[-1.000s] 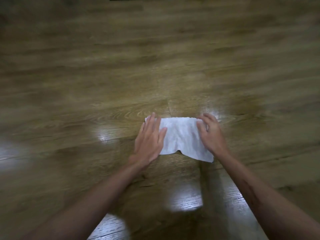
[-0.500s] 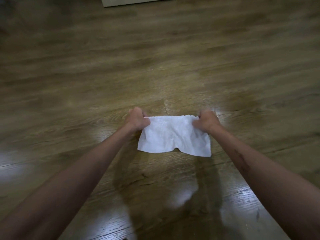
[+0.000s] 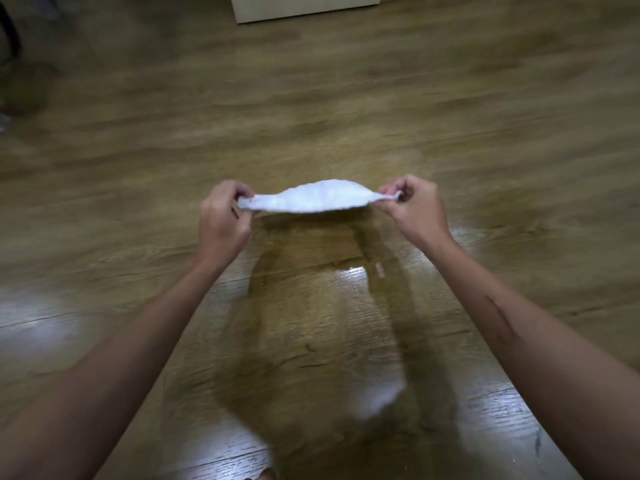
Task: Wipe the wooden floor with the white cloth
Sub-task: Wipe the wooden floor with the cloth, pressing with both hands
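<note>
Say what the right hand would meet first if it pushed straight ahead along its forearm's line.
Probably only bare wooden floor: the right hand, pinching the white cloth, points up-left, roughly toward the distant white furniture base. Depth is unclear.

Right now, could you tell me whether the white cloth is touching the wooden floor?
Apart. The head view shows the white cloth pinched between left hand and right hand, bare wooden floor visible beneath.

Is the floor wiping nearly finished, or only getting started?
Hard to say how much is done: the wooden floor shines in patches, possibly damp. Right now the left hand and right hand pinch the white cloth by its ends, off the floor. Wiping can only continue once it is laid down.
</note>
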